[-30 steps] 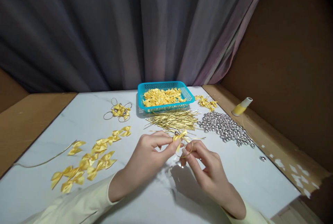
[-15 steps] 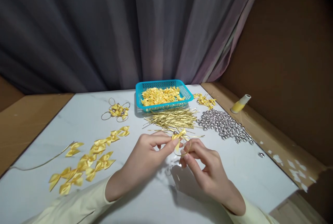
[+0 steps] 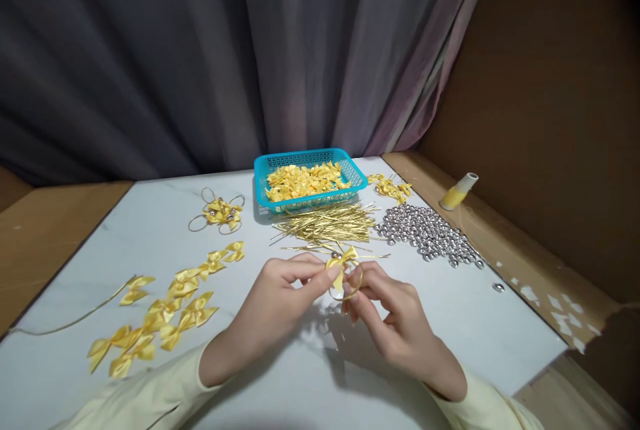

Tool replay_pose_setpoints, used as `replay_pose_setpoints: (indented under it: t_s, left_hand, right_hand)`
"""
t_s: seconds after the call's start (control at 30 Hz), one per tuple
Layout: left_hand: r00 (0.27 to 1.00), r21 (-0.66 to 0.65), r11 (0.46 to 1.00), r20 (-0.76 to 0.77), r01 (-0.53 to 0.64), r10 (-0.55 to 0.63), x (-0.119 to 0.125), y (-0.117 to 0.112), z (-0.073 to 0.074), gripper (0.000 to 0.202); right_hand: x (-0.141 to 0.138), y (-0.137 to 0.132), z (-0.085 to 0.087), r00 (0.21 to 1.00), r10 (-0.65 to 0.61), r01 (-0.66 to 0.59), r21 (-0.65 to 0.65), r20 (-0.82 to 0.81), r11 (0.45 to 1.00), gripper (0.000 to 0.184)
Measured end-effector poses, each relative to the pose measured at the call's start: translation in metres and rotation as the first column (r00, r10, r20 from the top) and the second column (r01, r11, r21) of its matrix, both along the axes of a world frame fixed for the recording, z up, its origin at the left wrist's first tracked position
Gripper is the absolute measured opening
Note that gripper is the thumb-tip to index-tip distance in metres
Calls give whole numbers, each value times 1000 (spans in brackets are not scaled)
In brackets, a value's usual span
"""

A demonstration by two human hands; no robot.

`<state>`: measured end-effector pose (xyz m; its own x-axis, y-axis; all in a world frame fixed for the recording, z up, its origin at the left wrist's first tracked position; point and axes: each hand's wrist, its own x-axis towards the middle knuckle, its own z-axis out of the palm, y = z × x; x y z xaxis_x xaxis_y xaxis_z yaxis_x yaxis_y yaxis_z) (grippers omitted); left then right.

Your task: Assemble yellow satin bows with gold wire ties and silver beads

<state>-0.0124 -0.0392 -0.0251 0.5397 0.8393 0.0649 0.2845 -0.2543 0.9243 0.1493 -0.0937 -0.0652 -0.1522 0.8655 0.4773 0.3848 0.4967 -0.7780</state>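
My left hand (image 3: 280, 303) pinches a small yellow ribbon bow (image 3: 341, 263) between thumb and forefinger, just above the white table (image 3: 450, 323). My right hand (image 3: 390, 317) is closed on a thin gold wire loop (image 3: 350, 287) that hangs from the same bow. Both hands meet near the table's middle, in front of a pile of gold wire ties (image 3: 327, 223). A small silver bead seems to sit at the bow's knot.
A teal basket (image 3: 261, 183) of yellow bows stands at the back. Silver beads (image 3: 427, 233) lie to the right, loose bows (image 3: 165, 310) to the left, finished looped bows (image 3: 217, 213) behind them. A yellow-white spool (image 3: 457, 193) lies on the wooden ledge beside a brown wall.
Both hands stay together on the bow and loop; the right fingers have shifted slightly along the wire. The view has drifted a little to the right and up.
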Motion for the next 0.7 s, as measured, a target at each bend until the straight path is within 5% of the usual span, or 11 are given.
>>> replay_pose_setpoints:
  t_s: [0.3,0.7]
  left_hand:
    - [994,-190,981,90,-42,60,1,-2,4,33]
    - [992,-236,970,96,-53,78,3,-2,-1,31]
  right_hand:
    - [-1,1,1,1000,9,-7,56,-21,998,14]
    - [1,1,3,1000,0,0,1,-11,1000,14]
